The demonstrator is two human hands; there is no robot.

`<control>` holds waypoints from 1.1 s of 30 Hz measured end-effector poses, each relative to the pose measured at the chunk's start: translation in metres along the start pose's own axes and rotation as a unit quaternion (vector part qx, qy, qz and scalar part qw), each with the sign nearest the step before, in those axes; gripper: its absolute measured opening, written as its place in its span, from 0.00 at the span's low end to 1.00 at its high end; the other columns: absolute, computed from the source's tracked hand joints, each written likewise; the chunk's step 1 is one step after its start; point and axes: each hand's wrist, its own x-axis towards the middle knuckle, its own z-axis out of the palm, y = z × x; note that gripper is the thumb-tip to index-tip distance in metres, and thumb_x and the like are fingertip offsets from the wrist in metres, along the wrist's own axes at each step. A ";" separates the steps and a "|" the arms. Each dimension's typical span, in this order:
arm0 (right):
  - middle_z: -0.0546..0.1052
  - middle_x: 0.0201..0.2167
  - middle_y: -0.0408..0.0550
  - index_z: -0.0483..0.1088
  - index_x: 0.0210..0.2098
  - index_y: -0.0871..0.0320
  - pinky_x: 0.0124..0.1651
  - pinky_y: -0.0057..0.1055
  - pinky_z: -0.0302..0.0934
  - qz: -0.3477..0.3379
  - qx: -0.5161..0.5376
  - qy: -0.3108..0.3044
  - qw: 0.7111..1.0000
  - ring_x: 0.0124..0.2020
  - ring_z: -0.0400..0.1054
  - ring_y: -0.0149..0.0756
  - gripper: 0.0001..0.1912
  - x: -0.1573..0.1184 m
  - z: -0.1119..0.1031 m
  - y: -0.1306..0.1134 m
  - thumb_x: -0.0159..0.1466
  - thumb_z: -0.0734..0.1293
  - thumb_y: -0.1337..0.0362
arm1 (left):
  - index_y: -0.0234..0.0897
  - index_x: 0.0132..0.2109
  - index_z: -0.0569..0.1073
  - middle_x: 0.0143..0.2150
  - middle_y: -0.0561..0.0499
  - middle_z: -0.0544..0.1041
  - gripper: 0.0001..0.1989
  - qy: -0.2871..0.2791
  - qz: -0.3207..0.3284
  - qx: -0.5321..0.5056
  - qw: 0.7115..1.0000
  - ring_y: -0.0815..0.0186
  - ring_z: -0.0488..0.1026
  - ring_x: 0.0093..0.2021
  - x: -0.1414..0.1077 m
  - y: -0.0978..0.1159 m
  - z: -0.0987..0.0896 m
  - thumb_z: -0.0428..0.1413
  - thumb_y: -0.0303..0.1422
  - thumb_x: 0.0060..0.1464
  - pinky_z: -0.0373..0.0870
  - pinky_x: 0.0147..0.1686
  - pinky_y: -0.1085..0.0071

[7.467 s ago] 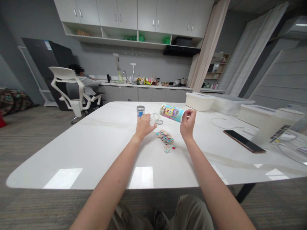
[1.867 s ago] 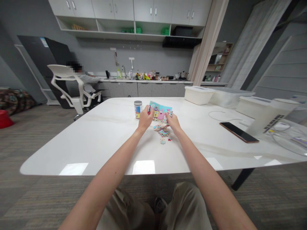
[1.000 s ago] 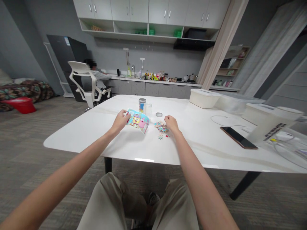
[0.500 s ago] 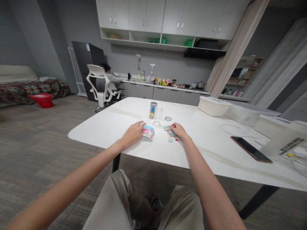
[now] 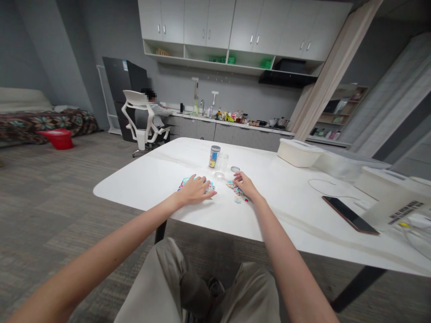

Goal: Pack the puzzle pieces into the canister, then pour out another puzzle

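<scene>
My left hand point(image 5: 194, 190) lies with spread fingers over a colourful printed sheet point(image 5: 183, 181), covering much of it. On the pile of small puzzle pieces point(image 5: 236, 190) rests my right hand point(image 5: 245, 184), its fingers bent and slightly apart; I make out nothing held in it. A few loose pieces point(image 5: 238, 201) lie at the near side of the pile. Behind the hands stand a printed jar point(image 5: 214, 157) with a grey lid and, beside it, a clear jar point(image 5: 222, 163). A round grey lid point(image 5: 235, 169) lies flat to their right.
On the right of the white table point(image 5: 134, 179) are a phone point(image 5: 350, 214), a white cable point(image 5: 323, 190) and cream boxes point(image 5: 298, 153). A person point(image 5: 158, 109) sits in a white chair point(image 5: 136, 114) near the kitchen counter at the back left.
My left hand has moved right across the sheet, its fingers now spread over it, and the sheet's left part shows. My right hand has shifted slightly left, with its fingers loosened.
</scene>
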 end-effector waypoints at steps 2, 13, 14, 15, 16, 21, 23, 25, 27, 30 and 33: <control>0.73 0.33 0.43 0.66 0.40 0.57 0.43 0.35 0.64 -0.001 0.014 0.000 1.000 0.34 0.68 0.33 0.12 0.001 0.000 0.001 0.55 0.64 0.66 | 0.35 0.42 0.73 0.43 0.38 0.75 0.21 0.018 0.009 0.016 1.000 0.52 0.73 0.44 0.014 0.004 -0.003 0.46 0.48 0.62 0.61 0.52 0.53; 0.73 0.32 0.42 0.66 0.38 0.56 0.41 0.33 0.66 0.022 0.064 0.016 0.998 0.37 0.70 0.33 0.15 0.006 0.003 0.013 0.51 0.66 0.70 | 0.34 0.41 0.75 0.39 0.42 0.79 0.14 -0.048 0.099 -0.013 0.994 0.58 0.77 0.39 0.113 0.012 0.016 0.45 0.33 0.62 0.65 0.36 0.67; 0.73 0.32 0.42 0.66 0.38 0.56 0.40 0.33 0.67 0.025 0.068 0.020 0.997 0.36 0.70 0.34 0.16 0.007 0.003 0.014 0.50 0.67 0.70 | 0.34 0.42 0.74 0.40 0.42 0.79 0.14 -0.031 0.112 -0.015 0.993 0.59 0.77 0.39 0.113 0.009 0.024 0.45 0.33 0.62 0.66 0.37 0.67; 0.73 0.33 0.42 0.66 0.38 0.56 0.40 0.33 0.67 0.026 0.070 0.024 0.997 0.36 0.70 0.34 0.16 0.008 0.003 0.014 0.49 0.68 0.70 | 0.34 0.44 0.74 0.41 0.42 0.79 0.14 -0.021 0.125 -0.022 0.992 0.59 0.77 0.40 0.112 0.007 0.031 0.46 0.33 0.62 0.66 0.38 0.67; 0.73 0.33 0.43 0.66 0.38 0.56 0.39 0.33 0.67 0.026 0.071 0.028 0.997 0.36 0.70 0.34 0.16 0.009 0.003 0.013 0.49 0.68 0.69 | 0.34 0.46 0.73 0.42 0.43 0.79 0.13 -0.012 0.130 -0.035 0.991 0.59 0.77 0.40 0.111 0.006 0.038 0.47 0.34 0.62 0.66 0.39 0.67; 0.74 0.35 0.44 0.66 0.37 0.56 0.40 0.34 0.68 0.024 0.054 0.050 0.997 0.37 0.71 0.35 0.14 0.012 -0.001 0.008 0.49 0.67 0.70 | 0.35 0.46 0.74 0.42 0.44 0.79 0.14 -0.012 0.142 -0.091 0.986 0.59 0.76 0.41 0.101 0.007 0.053 0.48 0.35 0.62 0.67 0.41 0.66; 0.74 0.35 0.45 0.66 0.37 0.56 0.40 0.34 0.68 0.027 0.049 0.054 0.997 0.38 0.71 0.35 0.13 0.011 -0.003 0.006 0.50 0.66 0.70 | 0.35 0.45 0.74 0.42 0.44 0.79 0.13 -0.019 0.153 -0.102 0.983 0.59 0.76 0.41 0.100 0.009 0.054 0.48 0.34 0.61 0.67 0.42 0.66; 0.74 0.35 0.45 0.66 0.36 0.56 0.39 0.33 0.67 0.026 0.047 0.055 0.997 0.38 0.71 0.35 0.13 0.010 -0.003 0.004 0.51 0.66 0.70 | 0.36 0.45 0.74 0.42 0.45 0.79 0.11 -0.020 0.155 -0.120 0.980 0.60 0.76 0.41 0.100 0.010 0.054 0.49 0.32 0.60 0.66 0.42 0.67; 0.74 0.36 0.44 0.66 0.37 0.56 0.38 0.32 0.67 0.023 0.045 0.053 0.997 0.38 0.71 0.34 0.13 0.010 -0.002 0.004 0.51 0.65 0.71 | 0.37 0.44 0.74 0.41 0.46 0.78 0.11 -0.019 0.156 -0.138 0.978 0.60 0.75 0.41 0.101 0.010 0.054 0.49 0.31 0.59 0.66 0.41 0.68; 0.73 0.35 0.44 0.66 0.37 0.57 0.37 0.32 0.68 0.021 0.045 0.044 0.998 0.38 0.71 0.34 0.13 0.010 -0.001 0.004 0.51 0.65 0.71 | 0.37 0.43 0.75 0.40 0.47 0.78 0.10 -0.011 0.162 -0.159 0.974 0.61 0.75 0.39 0.101 0.009 0.056 0.49 0.31 0.59 0.66 0.41 0.68; 0.73 0.35 0.44 0.66 0.37 0.57 0.38 0.31 0.68 0.022 0.043 0.033 0.998 0.38 0.71 0.34 0.13 0.012 0.001 0.004 0.51 0.65 0.71 | 0.37 0.41 0.74 0.38 0.48 0.78 0.10 -0.001 0.166 -0.171 0.971 0.62 0.75 0.37 0.102 0.008 0.059 0.49 0.30 0.59 0.65 0.40 0.68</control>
